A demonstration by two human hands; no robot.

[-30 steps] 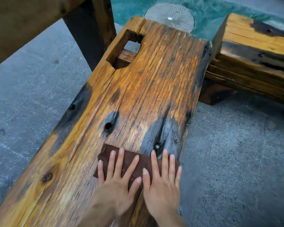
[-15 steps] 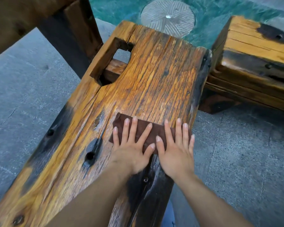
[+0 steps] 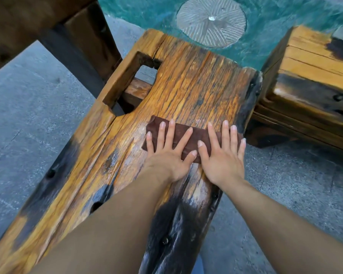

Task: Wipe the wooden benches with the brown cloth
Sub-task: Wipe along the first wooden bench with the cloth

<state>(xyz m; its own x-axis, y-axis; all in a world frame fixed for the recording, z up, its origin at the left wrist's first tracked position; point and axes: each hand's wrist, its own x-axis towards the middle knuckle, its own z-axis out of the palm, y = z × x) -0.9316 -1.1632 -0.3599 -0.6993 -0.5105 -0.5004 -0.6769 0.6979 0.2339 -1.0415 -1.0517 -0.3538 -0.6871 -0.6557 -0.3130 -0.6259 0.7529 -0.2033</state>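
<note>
Both hands lie flat on the brown cloth [image 3: 199, 133], which is spread as a folded strip across the top of the wooden bench [image 3: 196, 82], on its right half and towards the far end. The left hand [image 3: 164, 157] covers the cloth's left part with its fingers straight and fanned apart, pressing down without curling round anything. The right hand [image 3: 224, 159] sits just beside it on the cloth's right part, fingers likewise straight, and its little finger reaches the bench's dark right edge. The two thumbs nearly meet over the cloth's near edge. Just beyond the cloth's left corner, a rectangular cut-out [image 3: 139, 84] opens through the plank near its left side. The wood nearer the person looks dark and glossy, with bolt heads set in it. A second wooden bench [image 3: 313, 72] stands at an angle close to the first one's far right corner. Past the far end there is a teal surface [image 3: 147, 12] with a round grooved stone disc [image 3: 211, 21] set in it. A dark timber beam [image 3: 18, 26] crosses the upper left, and grey paving [image 3: 28, 115] lies under everything.
</note>
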